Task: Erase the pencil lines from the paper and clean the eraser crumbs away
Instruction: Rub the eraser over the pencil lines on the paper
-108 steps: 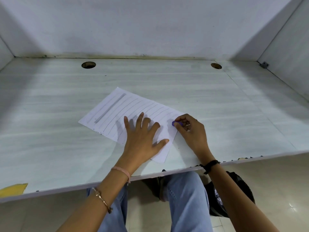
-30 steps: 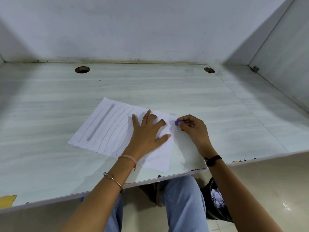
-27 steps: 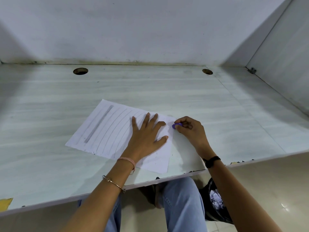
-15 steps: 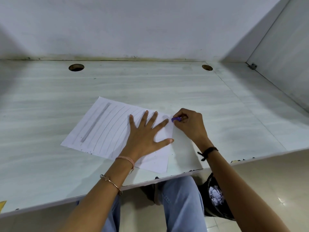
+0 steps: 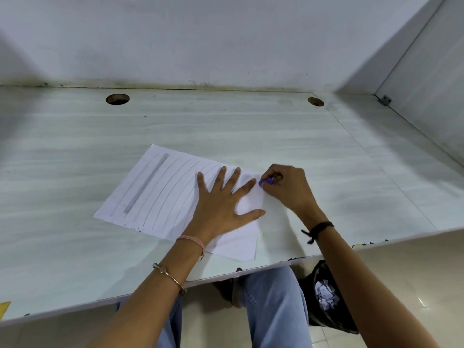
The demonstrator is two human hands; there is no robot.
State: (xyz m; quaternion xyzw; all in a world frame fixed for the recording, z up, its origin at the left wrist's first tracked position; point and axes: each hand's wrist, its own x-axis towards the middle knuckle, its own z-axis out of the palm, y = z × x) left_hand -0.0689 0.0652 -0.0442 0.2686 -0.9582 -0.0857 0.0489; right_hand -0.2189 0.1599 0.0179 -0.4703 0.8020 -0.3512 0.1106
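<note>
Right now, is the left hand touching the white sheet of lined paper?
Touching. The head view shows the left hand lying flat, palm down, on the white lined paper.

Soft, even light — edges bowed, right hand (image 5: 286, 189) perhaps slightly blurred.

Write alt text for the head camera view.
A person's right hand pinches a purple eraser at the right edge of a pencil-lined sheet of paper, while the left hand presses it flat on a pale desk.
</note>
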